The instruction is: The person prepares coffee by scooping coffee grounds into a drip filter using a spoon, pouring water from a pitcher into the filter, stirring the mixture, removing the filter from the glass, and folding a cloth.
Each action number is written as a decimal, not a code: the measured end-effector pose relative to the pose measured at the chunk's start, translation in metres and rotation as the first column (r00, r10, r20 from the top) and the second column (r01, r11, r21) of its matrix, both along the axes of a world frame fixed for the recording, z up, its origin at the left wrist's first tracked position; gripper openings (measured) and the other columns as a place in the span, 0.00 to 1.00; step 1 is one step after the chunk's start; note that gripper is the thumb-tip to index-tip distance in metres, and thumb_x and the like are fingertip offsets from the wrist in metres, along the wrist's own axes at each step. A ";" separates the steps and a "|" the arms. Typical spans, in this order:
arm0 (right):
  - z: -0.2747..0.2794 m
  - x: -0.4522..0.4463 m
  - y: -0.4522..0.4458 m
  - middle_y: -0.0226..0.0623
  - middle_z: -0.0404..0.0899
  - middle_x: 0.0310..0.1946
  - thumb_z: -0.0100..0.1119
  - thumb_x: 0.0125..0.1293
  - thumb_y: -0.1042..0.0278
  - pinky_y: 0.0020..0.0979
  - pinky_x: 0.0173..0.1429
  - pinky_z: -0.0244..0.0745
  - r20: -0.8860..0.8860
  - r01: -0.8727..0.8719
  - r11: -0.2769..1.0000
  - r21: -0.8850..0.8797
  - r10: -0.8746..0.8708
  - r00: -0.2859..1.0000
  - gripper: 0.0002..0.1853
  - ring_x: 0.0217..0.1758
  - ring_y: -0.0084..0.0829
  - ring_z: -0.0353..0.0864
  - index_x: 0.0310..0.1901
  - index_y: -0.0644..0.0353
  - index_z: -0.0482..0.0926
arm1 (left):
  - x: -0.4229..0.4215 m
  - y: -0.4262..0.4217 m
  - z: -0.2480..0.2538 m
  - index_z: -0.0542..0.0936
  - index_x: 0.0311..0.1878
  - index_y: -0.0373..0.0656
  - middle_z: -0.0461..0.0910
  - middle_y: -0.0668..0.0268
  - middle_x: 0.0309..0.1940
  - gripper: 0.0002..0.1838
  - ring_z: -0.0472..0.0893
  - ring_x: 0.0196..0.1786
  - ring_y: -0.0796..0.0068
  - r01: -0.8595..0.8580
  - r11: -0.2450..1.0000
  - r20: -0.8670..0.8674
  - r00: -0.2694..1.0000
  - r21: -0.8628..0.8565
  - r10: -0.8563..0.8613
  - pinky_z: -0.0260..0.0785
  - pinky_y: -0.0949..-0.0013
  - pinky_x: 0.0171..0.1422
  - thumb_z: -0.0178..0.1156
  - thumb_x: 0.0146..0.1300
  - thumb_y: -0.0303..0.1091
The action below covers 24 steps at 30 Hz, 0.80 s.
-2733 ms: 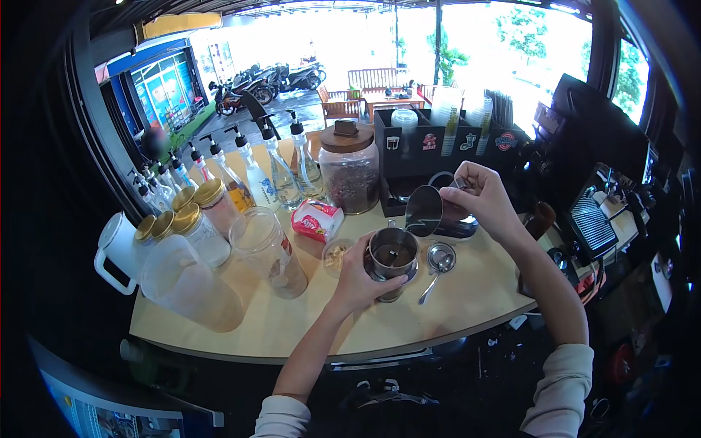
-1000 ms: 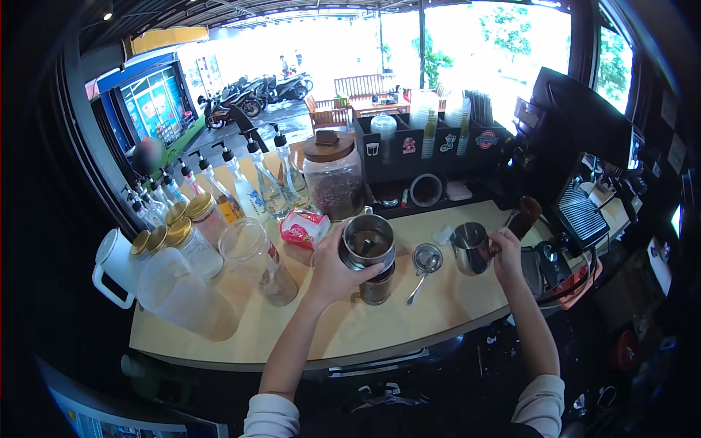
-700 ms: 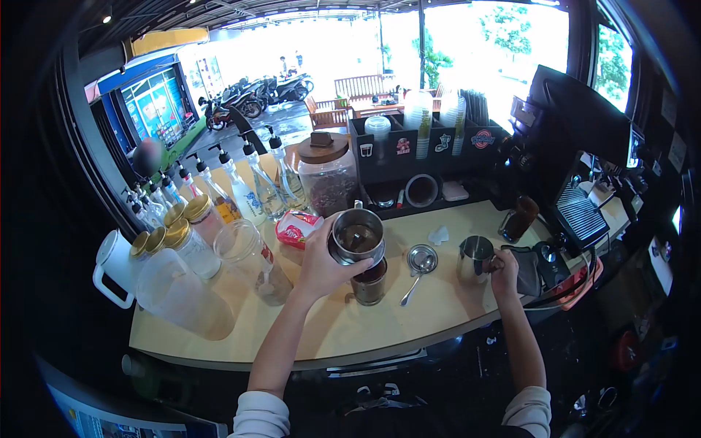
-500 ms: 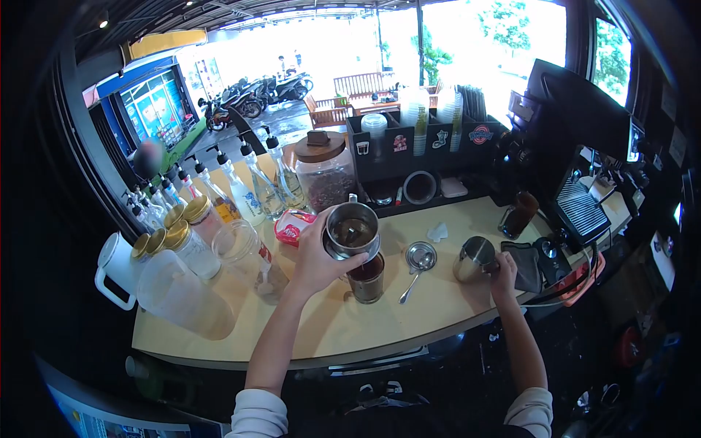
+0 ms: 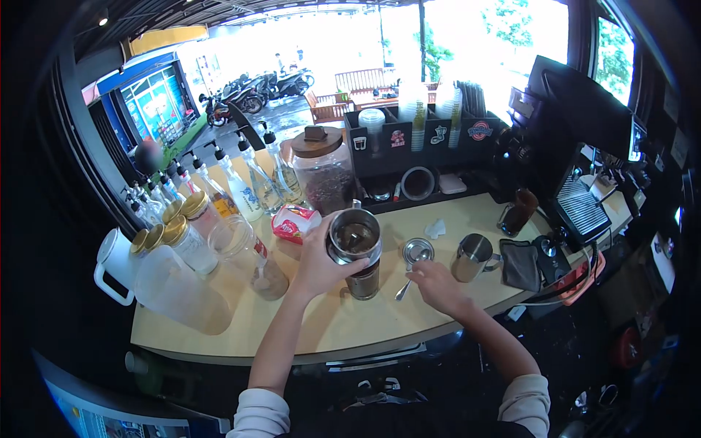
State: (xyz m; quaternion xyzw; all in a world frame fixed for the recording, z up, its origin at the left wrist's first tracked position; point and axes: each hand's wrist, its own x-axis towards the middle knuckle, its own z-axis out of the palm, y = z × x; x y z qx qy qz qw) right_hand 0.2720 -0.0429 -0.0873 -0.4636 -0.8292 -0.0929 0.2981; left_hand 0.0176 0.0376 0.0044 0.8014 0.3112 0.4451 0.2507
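Note:
My left hand point(image 5: 315, 264) is closed around a metal coffee drip filter point(image 5: 355, 253) with dark liquid inside. Beneath the filter stands a clear glass point(image 5: 363, 285) holding dark coffee; whether the two touch is hard to see. My right hand point(image 5: 440, 286) has its fingers closed at the handle of a metal spoon point(image 5: 401, 292). That spoon's bowl end rests on a small round metal lid point(image 5: 416, 248) on the counter. To the right of this hand a metal mug point(image 5: 472, 258) stands upright with its handle facing right.
Clear plastic pitchers point(image 5: 179, 292), lidded jars point(image 5: 179, 237) and pump bottles point(image 5: 237, 190) crowd the left side. A red packet point(image 5: 292, 223) lies near a wooden-lidded jar point(image 5: 321, 175). Behind stands a black cup organizer point(image 5: 438, 139). A dark cloth point(image 5: 520, 264) and brown glass mug point(image 5: 518, 212) sit right.
My right hand has let go of the metal mug's handle and moved left to the spoon. The mug now stands on the counter. My left hand and the filter have sunk slightly toward the glass.

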 end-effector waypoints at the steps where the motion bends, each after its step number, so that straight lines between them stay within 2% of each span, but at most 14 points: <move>1: -0.003 -0.003 0.005 0.36 0.76 0.36 0.56 0.55 0.75 0.38 0.43 0.74 0.144 0.042 0.998 -0.054 -0.034 0.989 0.05 0.41 0.37 0.79 0.34 0.60 0.79 | 0.001 -0.002 -0.001 0.70 0.59 0.39 0.78 0.62 0.51 0.41 0.77 0.56 0.71 -0.044 0.997 -0.043 0.998 0.059 0.047 0.67 0.65 0.65 0.78 0.38 0.34; 2: -0.004 -0.004 0.009 0.36 0.76 0.36 0.56 0.55 0.75 0.38 0.43 0.74 0.143 0.032 0.998 -0.049 -0.024 0.989 0.05 0.41 0.37 0.79 0.34 0.60 0.79 | 0.001 -0.004 -0.002 0.71 0.59 0.39 0.78 0.62 0.51 0.41 0.78 0.56 0.70 -0.085 0.989 -0.084 0.992 0.120 0.096 0.67 0.65 0.64 0.78 0.37 0.34; 3: -0.005 -0.004 0.013 0.35 0.75 0.36 0.56 0.56 0.74 0.37 0.43 0.74 0.269 0.048 0.996 -0.081 -0.024 0.963 0.05 0.42 0.35 0.79 0.34 0.60 0.79 | 0.001 -0.002 -0.004 0.72 0.58 0.39 0.78 0.61 0.51 0.42 0.78 0.55 0.68 -0.053 0.997 -0.056 0.997 0.050 0.056 0.67 0.64 0.64 0.78 0.36 0.36; 4: -0.005 -0.005 0.016 0.34 0.75 0.37 0.55 0.57 0.73 0.36 0.43 0.75 0.391 0.070 0.992 -0.109 -0.022 0.920 0.05 0.43 0.34 0.79 0.34 0.59 0.79 | 0.001 -0.002 -0.005 0.72 0.58 0.39 0.78 0.61 0.51 0.42 0.78 0.55 0.68 -0.062 0.997 -0.057 0.996 0.054 0.065 0.67 0.64 0.64 0.78 0.36 0.36; 6: -0.004 -0.005 0.022 0.34 0.75 0.37 0.55 0.57 0.72 0.35 0.43 0.76 0.419 0.061 0.990 -0.130 -0.001 0.908 0.05 0.43 0.33 0.80 0.35 0.58 0.78 | 0.000 -0.004 -0.007 0.71 0.59 0.45 0.79 0.62 0.52 0.44 0.74 0.59 0.57 -0.104 0.994 -0.097 0.990 0.010 0.105 0.59 0.54 0.67 0.78 0.35 0.46; 10: -0.006 0.001 0.030 0.35 0.76 0.36 0.54 0.59 0.71 0.34 0.42 0.77 0.464 0.002 0.989 -0.151 0.069 0.883 0.05 0.41 0.33 0.81 0.36 0.58 0.76 | 0.000 -0.004 -0.011 0.70 0.60 0.46 0.78 0.62 0.53 0.45 0.73 0.60 0.57 -0.127 0.992 -0.112 0.986 0.004 0.127 0.59 0.54 0.68 0.78 0.34 0.46; 14: 0.017 0.004 0.028 0.36 0.76 0.35 0.54 0.60 0.71 0.35 0.40 0.78 0.451 -0.057 0.982 -0.180 0.134 0.882 0.04 0.39 0.34 0.82 0.37 0.58 0.74 | 0.000 -0.003 -0.015 0.70 0.61 0.46 0.77 0.62 0.54 0.46 0.72 0.61 0.57 -0.129 0.991 -0.094 0.987 0.015 0.130 0.58 0.54 0.68 0.78 0.34 0.47; 16: 0.025 0.010 0.028 0.38 0.77 0.33 0.54 0.58 0.74 0.35 0.39 0.77 0.302 -0.100 0.989 -0.109 0.129 0.944 0.04 0.38 0.36 0.82 0.36 0.59 0.73 | 0.000 -0.002 -0.017 0.70 0.61 0.46 0.77 0.63 0.54 0.46 0.72 0.61 0.58 -0.121 0.993 -0.083 0.989 0.012 0.122 0.58 0.54 0.68 0.78 0.34 0.47; 17: 0.032 0.012 0.027 0.38 0.77 0.33 0.54 0.58 0.74 0.35 0.39 0.77 0.304 -0.099 0.989 -0.108 0.128 0.944 0.04 0.38 0.36 0.82 0.36 0.59 0.73 | 0.000 -0.002 -0.018 0.70 0.61 0.46 0.77 0.63 0.54 0.46 0.72 0.61 0.58 -0.120 0.993 -0.082 0.989 0.013 0.121 0.58 0.54 0.68 0.78 0.34 0.47; 19: 0.053 0.015 0.023 0.38 0.77 0.29 0.53 0.61 0.77 0.31 0.36 0.76 -0.054 -0.034 0.999 -0.037 0.032 0.998 0.05 0.32 0.32 0.81 0.38 0.60 0.72 | 0.001 -0.002 -0.020 0.70 0.61 0.46 0.77 0.63 0.54 0.47 0.72 0.61 0.58 -0.121 0.993 -0.044 0.992 0.003 0.121 0.58 0.54 0.68 0.78 0.34 0.46; 20: 0.062 0.017 0.022 0.38 0.77 0.29 0.53 0.61 0.77 0.31 0.36 0.76 -0.052 -0.033 0.999 -0.037 0.031 0.998 0.05 0.32 0.32 0.81 0.38 0.60 0.72 | 0.001 -0.003 -0.019 0.70 0.61 0.46 0.77 0.63 0.54 0.47 0.72 0.61 0.58 -0.120 0.993 -0.042 0.992 0.003 0.120 0.58 0.54 0.68 0.78 0.34 0.46; 22: 0.080 0.020 0.019 0.36 0.76 0.26 0.50 0.67 0.77 0.27 0.34 0.74 -0.450 0.021 0.993 0.119 0.035 0.892 0.02 0.27 0.25 0.78 0.40 0.62 0.71 | 0.001 -0.005 -0.017 0.70 0.61 0.46 0.77 0.63 0.54 0.47 0.72 0.61 0.58 -0.128 0.992 -0.038 0.991 0.015 0.129 0.59 0.54 0.68 0.78 0.34 0.46; 23: 0.091 0.018 0.018 0.36 0.76 0.26 0.50 0.67 0.77 0.27 0.34 0.74 -0.447 0.020 0.993 0.119 0.036 0.894 0.02 0.27 0.25 0.78 0.40 0.62 0.71 | 0.002 -0.004 -0.018 0.70 0.61 0.46 0.77 0.63 0.54 0.47 0.72 0.61 0.58 -0.129 0.991 -0.035 0.991 0.015 0.130 0.59 0.54 0.68 0.78 0.34 0.46; 24: 0.103 0.015 0.016 0.36 0.75 0.26 0.49 0.69 0.76 0.26 0.34 0.73 -0.720 -0.100 0.993 0.062 0.113 0.685 0.02 0.27 0.23 0.77 0.41 0.63 0.71 | 0.002 -0.003 -0.019 0.70 0.61 0.46 0.77 0.63 0.54 0.46 0.72 0.61 0.58 -0.126 0.992 -0.030 0.992 0.031 0.126 0.57 0.54 0.69 0.78 0.34 0.46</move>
